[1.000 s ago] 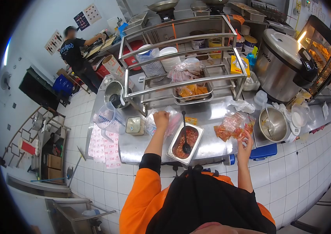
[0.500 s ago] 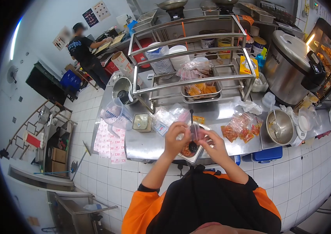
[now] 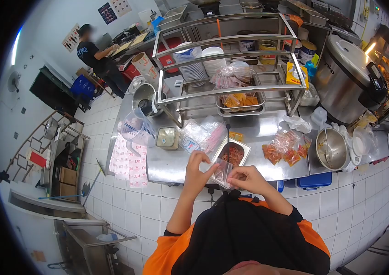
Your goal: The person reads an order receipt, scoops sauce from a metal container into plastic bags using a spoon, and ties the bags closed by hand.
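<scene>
A small clear plastic bag (image 3: 222, 171) is held between both hands at the near edge of the steel table. My left hand (image 3: 198, 170) pinches its left side, and my right hand (image 3: 247, 179) pinches its right side near the bottom. Whether anything is inside the bag is too small to tell. Just beyond it sits a rectangular metal container (image 3: 246, 156) of chunky red sauce (image 3: 234, 155), partly covered by the bag. A black-handled spoon (image 3: 228, 133) stands in the container, its handle pointing away from me.
Flat plastic bags (image 3: 203, 133) lie left of the container, filled sauce bags (image 3: 287, 149) to the right. Nearby are a metal bowl (image 3: 331, 149), a measuring jug (image 3: 139, 129) and a square tin (image 3: 167, 138). A steel rack (image 3: 231, 95) stands behind. Another person (image 3: 98, 59) works far left.
Both hands have come down and closer to my body with the bag. More of the sauce container shows now. The spoon's black bowl, seen before near the hands, is out of sight.
</scene>
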